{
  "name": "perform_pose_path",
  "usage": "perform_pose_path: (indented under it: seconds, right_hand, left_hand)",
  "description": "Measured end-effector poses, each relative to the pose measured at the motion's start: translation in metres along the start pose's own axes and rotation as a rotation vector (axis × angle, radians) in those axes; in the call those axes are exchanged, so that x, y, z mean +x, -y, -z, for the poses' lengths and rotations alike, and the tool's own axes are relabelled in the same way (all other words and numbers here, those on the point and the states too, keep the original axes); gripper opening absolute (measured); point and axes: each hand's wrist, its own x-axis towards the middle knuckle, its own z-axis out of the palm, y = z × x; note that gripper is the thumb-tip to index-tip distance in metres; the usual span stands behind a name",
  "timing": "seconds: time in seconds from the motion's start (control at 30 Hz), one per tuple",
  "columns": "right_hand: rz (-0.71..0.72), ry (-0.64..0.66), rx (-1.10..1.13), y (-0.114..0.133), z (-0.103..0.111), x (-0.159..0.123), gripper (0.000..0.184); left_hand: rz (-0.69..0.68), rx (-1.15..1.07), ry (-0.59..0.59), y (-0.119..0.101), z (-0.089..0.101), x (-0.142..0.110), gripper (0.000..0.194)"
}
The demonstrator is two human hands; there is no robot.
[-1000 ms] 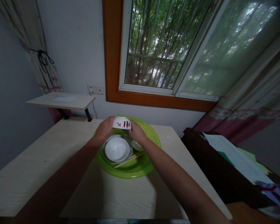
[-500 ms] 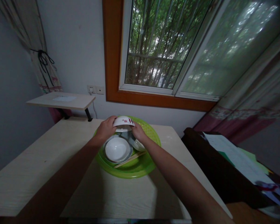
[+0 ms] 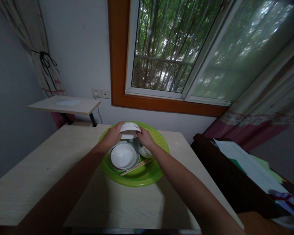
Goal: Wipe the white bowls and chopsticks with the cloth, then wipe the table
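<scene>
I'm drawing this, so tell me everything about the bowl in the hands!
The bowl looks white and glossy, perhaps ceramic, with a small red pattern outside. It is tipped over, and some of the inside shows below the outer wall. The left grip holds one side, the right grip the other, over the far part of the green tub. Whether it touches anything else is unclear.

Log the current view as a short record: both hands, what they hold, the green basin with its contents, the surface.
Left hand: on one side of the tipped bowl
Right hand: on its opposite side
Tipped bowl: white, red marks outside, over the basin's far part
Green basin: white bowl in grey-rimmed plate; chopsticks; another bowl, partly hidden
Surface: pale table under the basin
</scene>
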Motion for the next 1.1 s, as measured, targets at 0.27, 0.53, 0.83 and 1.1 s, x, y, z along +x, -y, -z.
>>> perform_pose_path:
  seconds: [0.27, 0.53, 0.83, 1.1]
  right_hand:
    - [0.213, 0.002, -0.264, 0.014, 0.007, -0.009, 0.056]
    - [0.368, 0.023, -0.388, 0.025, 0.007, -0.014, 0.061]
    - [0.152, -0.086, -0.281, 0.019, 0.002, -0.008, 0.04]
    - [0.119, -0.107, -0.221, 0.018, 0.003, -0.006, 0.035]
  left_hand:
    - [0.023, 0.207, 0.08, -0.008, 0.002, -0.002, 0.063]
    - [0.024, 0.293, 0.075, -0.008, 0.001, -0.002, 0.053]
    - [-0.006, 0.233, -0.071, 0.002, -0.006, 0.001, 0.044]
    - [0.005, 0.155, -0.123, 0.007, -0.007, 0.003, 0.042]
